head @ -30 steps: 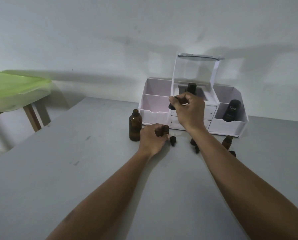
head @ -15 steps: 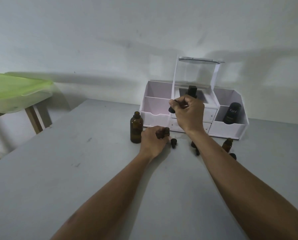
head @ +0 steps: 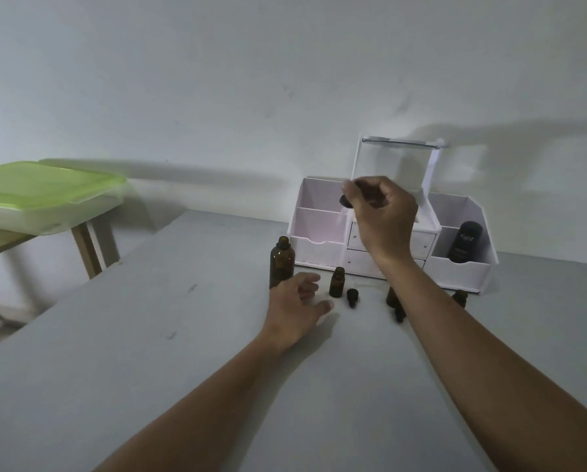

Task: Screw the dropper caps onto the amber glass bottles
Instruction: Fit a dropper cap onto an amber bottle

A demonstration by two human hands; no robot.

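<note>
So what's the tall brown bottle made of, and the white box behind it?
The tall bottle looks like brown glass: smooth, a bit see-through and slightly shiny. The white box seems to be matte plastic or thin board; its flat, dull walls leave that open.

left hand (head: pixel 297 306) relaxed, right hand (head: pixel 384 216) raised, pinching

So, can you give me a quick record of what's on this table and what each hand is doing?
left hand: open, holding nothing, beside the small bottle
right hand: raised, pinching a dropper cap
small bottle: upright, uncapped
tall bottle: upright, uncapped, left of the small one
loose cap: on the table, right of the small bottle
organizer: white, at the back, black bottle in its right compartment
</note>
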